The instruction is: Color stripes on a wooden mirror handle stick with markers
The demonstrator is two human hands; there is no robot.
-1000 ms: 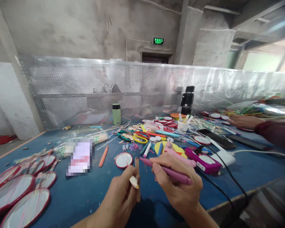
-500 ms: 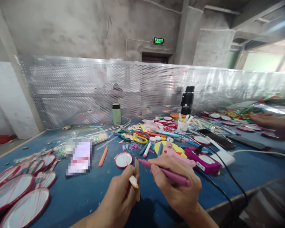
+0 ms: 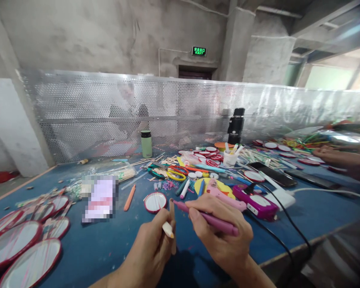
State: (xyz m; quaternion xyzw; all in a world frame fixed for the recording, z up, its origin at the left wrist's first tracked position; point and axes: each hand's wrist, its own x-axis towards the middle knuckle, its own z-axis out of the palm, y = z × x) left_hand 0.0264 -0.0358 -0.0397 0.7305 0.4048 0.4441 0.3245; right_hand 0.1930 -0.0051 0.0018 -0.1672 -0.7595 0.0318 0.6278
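Note:
My left hand (image 3: 148, 246) is closed round a wooden craft stick (image 3: 172, 214), held upright. A cream-coloured marker (image 3: 168, 230) with an orange tip also pokes out of that hand. A pink marker (image 3: 217, 223) lies in the closed fingers of my right hand (image 3: 226, 240). Its tip meets the upper end of the stick, where a dark mark shows along the edge. Just beyond my left hand lies a small round red-rimmed disc (image 3: 155, 202) with a pale face. An orange marker (image 3: 129, 197) rests to the left of the disc.
Larger red-rimmed discs (image 3: 31, 264) cover the table's left side. Beyond my hands lie yellow-handled scissors (image 3: 177, 173), a pink glue gun (image 3: 225, 196) and a purple power strip (image 3: 255, 202) with cables. Two bottles, green (image 3: 146, 144) and black (image 3: 236, 126), stand behind. Another person's hands (image 3: 333, 154) are at far right.
My hands keep their hold, and the pink marker's tip stays at the stick's top with barely any shift. The other person's hands at the right have moved slightly.

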